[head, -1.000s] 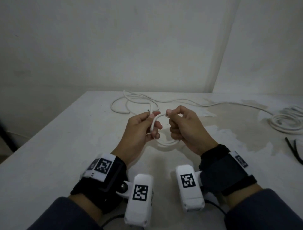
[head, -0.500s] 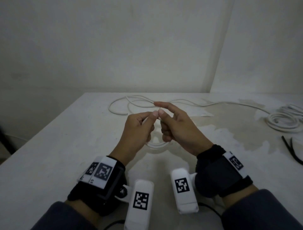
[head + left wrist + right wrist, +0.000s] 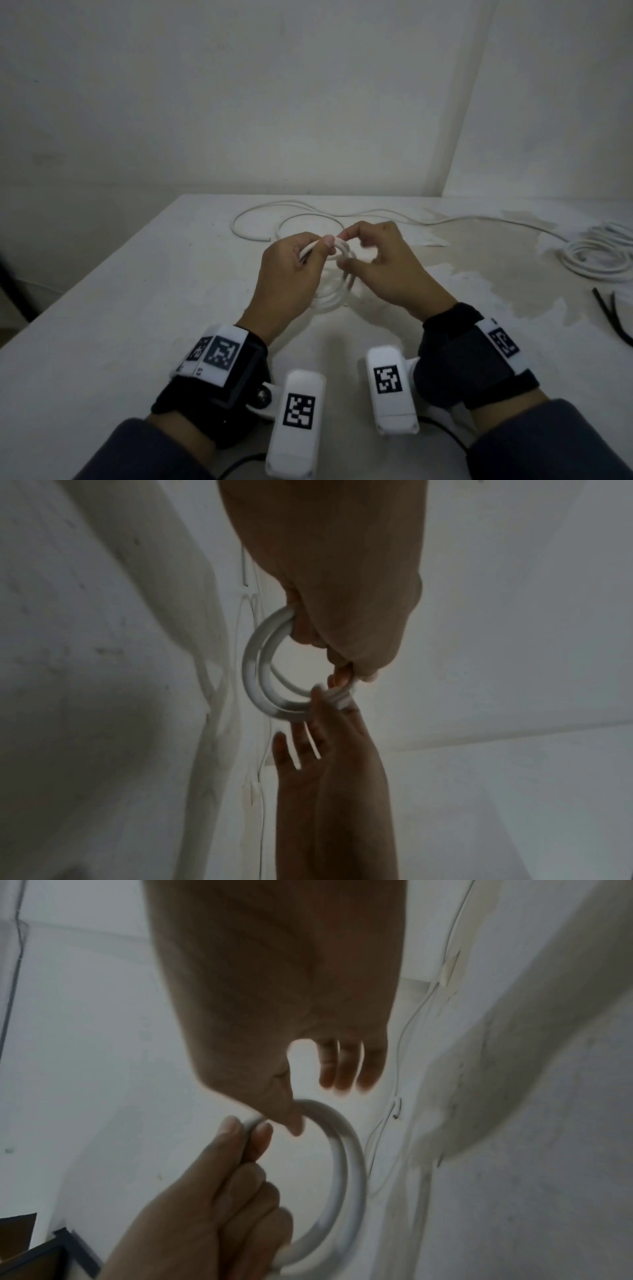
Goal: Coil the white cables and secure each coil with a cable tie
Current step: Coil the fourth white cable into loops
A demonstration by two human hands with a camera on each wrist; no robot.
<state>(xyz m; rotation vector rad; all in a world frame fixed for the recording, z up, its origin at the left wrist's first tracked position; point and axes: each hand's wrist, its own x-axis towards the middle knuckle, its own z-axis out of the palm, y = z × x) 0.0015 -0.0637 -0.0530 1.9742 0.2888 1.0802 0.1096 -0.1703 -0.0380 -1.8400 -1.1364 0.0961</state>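
A small coil of white cable [image 3: 334, 291] hangs between my two hands above the table [image 3: 120, 308]. My left hand [image 3: 291, 270] grips the coil's top between thumb and curled fingers; in the right wrist view its fingers [image 3: 240, 1150] wrap the coil [image 3: 346, 1150]. My right hand [image 3: 387, 270] pinches the cable beside the left thumb, its other fingers loosely spread. From the left wrist, the coil [image 3: 255, 674] shows about two turns, with the right fingertips [image 3: 322, 702] on its lower edge. The cable's loose tail [image 3: 260, 219] lies on the table behind.
A second white cable, coiled [image 3: 596, 253], lies at the table's right edge, with a long strand running left from it. Two black cable ties [image 3: 609, 311] lie near it. Walls close off the table's back and right; its left edge drops off.
My right hand has carried more cable round to the left hand's grip, so the single loop is now a coil of turns. The loose tail on the table has shifted.
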